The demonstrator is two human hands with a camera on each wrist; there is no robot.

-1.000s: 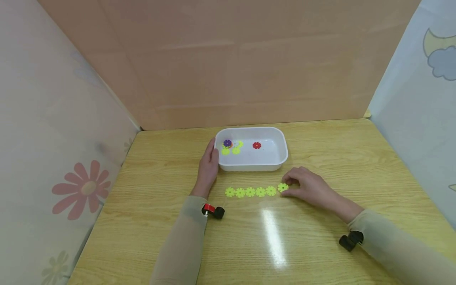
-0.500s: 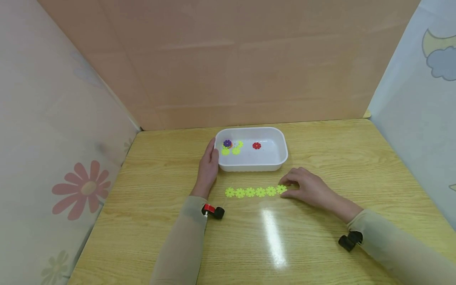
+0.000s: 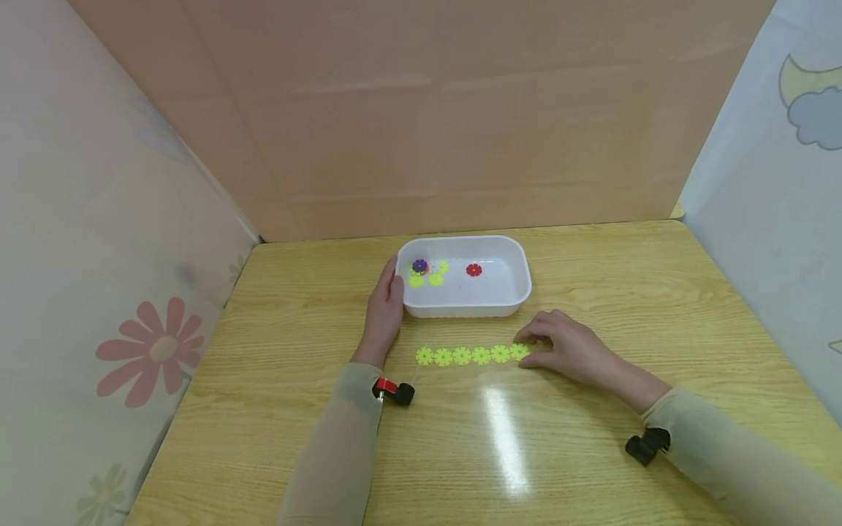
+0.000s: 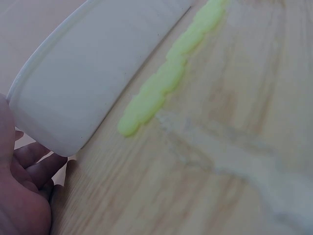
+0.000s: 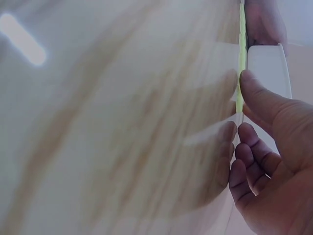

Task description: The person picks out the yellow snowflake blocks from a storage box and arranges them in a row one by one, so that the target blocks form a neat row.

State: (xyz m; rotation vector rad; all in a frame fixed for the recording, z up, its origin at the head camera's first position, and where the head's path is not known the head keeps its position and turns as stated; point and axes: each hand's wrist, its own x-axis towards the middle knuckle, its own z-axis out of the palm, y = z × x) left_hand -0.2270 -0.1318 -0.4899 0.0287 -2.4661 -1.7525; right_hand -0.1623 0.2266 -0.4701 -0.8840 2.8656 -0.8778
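Note:
A row of several yellow snowflake discs [image 3: 463, 356] lies flat on the table. At its right end, my right hand [image 3: 572, 345] pinches the last yellow disc [image 3: 519, 351] between thumb and forefinger, and this disc meets its neighbour. In the right wrist view the thumb [image 5: 261, 95] presses at the row's edge. My left hand [image 3: 383, 310] holds the left end of a white plastic tub [image 3: 470, 310], its fingers around the outer corner in the left wrist view. Inside the tub lie a purple disc [image 3: 419, 266], a red disc [image 3: 473, 270] and several yellow ones [image 3: 435, 280].
The wooden table [image 3: 296, 314] has a tan panel [image 3: 447, 124] behind it. Pale patterned walls [image 3: 99, 241] stand at both sides. A bright light reflection [image 3: 506, 438] falls on the tabletop in front of the row.
My right hand has brought the last yellow disc slightly left and nearer, up against the row's end. The left hand and the tub have stayed in place.

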